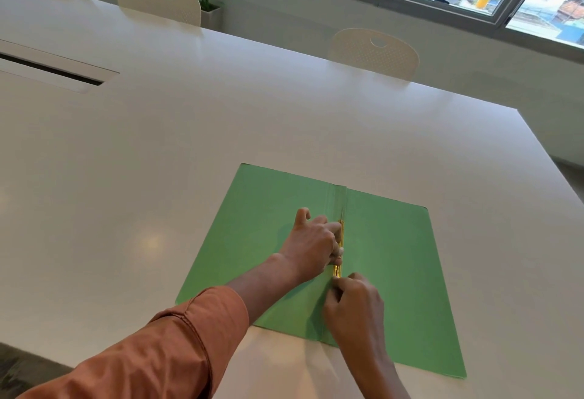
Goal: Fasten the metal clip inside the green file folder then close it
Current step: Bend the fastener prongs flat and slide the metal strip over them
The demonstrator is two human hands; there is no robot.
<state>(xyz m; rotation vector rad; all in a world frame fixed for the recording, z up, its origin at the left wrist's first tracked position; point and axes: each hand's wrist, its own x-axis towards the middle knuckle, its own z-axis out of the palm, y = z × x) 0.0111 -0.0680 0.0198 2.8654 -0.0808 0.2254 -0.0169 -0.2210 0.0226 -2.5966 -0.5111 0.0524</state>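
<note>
Clip half-fastened, folder lying open

Your flat green card file folder (395, 259) lies spread open near the right edge of the white counter (221, 133), one gold metal clip (338, 269) along its spine. Your left hand (316, 240) presses curled fingers on the clip's far part; your right hand (354, 307) pinches its near end, grip closed tight (how far it is locked, I cannot tell). Fastening looks under way; closing remains. Count: one folder, one clip, two hands, three chairs.

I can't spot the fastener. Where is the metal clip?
In the head view, the metal clip runs along the open green folder's spine, between the left hand and right hand.
</note>
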